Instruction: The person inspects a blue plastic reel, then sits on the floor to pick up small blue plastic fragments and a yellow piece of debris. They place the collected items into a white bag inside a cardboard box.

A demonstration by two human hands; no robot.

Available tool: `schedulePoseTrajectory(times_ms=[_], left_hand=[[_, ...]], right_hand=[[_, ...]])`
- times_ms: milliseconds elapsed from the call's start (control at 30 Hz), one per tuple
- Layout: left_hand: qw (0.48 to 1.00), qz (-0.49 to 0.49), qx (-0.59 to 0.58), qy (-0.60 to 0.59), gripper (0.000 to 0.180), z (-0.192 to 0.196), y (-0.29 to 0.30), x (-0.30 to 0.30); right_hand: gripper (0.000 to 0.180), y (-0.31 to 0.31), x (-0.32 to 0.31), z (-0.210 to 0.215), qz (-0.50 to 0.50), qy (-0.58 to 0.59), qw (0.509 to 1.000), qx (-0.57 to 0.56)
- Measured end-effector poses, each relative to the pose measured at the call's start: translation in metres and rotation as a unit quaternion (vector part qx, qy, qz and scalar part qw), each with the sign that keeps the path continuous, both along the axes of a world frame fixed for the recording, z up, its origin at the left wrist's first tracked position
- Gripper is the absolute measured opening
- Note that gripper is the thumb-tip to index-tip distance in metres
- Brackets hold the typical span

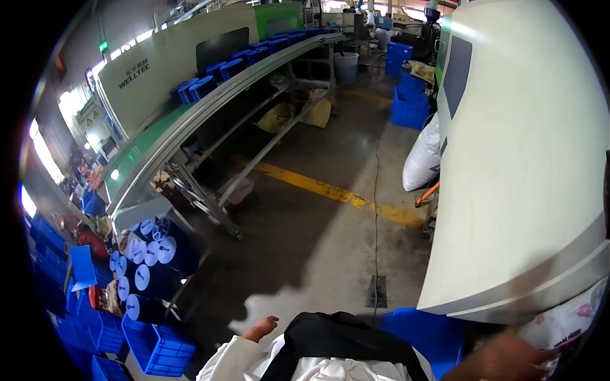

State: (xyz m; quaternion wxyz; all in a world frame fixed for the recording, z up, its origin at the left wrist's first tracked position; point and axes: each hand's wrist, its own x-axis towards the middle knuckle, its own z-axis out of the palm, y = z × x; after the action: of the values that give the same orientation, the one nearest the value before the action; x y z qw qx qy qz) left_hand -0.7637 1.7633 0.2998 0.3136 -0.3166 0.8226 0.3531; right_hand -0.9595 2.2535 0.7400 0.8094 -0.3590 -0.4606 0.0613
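Observation:
My left hand (261,327) hangs low beside my white sleeve, over the concrete floor. Its fingers look loosely apart, and nothing shows in them. My right hand (505,360) is at the lower right, smeared by motion, so its fingers cannot be made out. Close to it lies a white bag with pink flowers (567,317); whether the hand touches the bag is unclear. A blue bin (424,340) stands on the floor between my body and the right hand.
A long conveyor (155,143) carries stacks of blue discs (203,87). Beneath its near end are several blue cylinders (166,251) and a blue crate (159,349). A cream machine (515,159) fills the right side, with a white sack (422,155) beside it. A cable (377,190) crosses the floor.

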Motion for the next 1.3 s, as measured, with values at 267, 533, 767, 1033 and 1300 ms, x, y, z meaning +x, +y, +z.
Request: schedulePoseTrajectory(times_ms=[267, 533, 767, 1033, 1300], left_hand=[[0.99, 0.114, 0.075, 0.033, 0.036, -0.089, -0.1, 0.055], [0.982, 0.161, 0.015, -0.093, 0.03, -0.114, -0.167, -0.003], [0.995, 0.08, -0.025, -0.059, 0.033, -0.106, -0.329, -0.147], [0.987, 0.083, -0.034, 0.135, 0.037, -0.143, -0.471, -0.448], [0.915, -0.064, 0.348, 0.192, 0.043, 0.101, -0.37, -0.859]], right_hand=[[0.045, -0.208, -0.128, -0.167, 0.534, -0.79, 0.0, 0.303], [0.045, -0.366, -0.259, -0.347, 0.673, -0.693, -0.051, 0.255], [0.045, -0.319, -0.367, -0.487, 0.582, -0.808, 0.062, -0.07], [0.024, -0.244, -0.462, -0.63, 0.485, -0.866, -0.029, 0.118], [0.031, -0.394, -0.739, -0.591, 0.561, -0.815, 0.004, 0.145]])
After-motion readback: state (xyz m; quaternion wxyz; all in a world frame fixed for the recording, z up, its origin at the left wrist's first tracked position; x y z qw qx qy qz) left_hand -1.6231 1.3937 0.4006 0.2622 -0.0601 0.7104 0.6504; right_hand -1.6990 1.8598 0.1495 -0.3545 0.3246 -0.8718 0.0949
